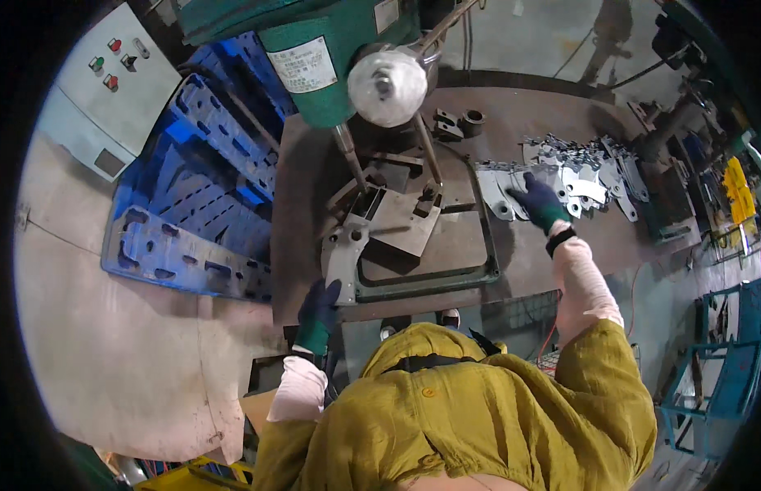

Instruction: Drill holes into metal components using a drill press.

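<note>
My left hand [318,309], in a dark blue and green glove, grips the near end of a curved flat metal plate [343,260] with holes. The plate's far end lies beside the steel fixture block [403,222] on the drill press table. Over on the right, my right hand [539,201], gloved alike, reaches over a heap of similar metal plates [585,190], its fingers apart. Some plates lie next to its fingertips; whether it touches one I cannot tell. Above the fixture hangs the green drill press head [311,90].
A pale control box [110,86] with buttons stands at the far left, above blue plastic pallets [192,260]. Small dark metal blocks [447,124] and a ring [473,123] sit at the bench's back. A blue metal frame [720,368] stands on the right floor.
</note>
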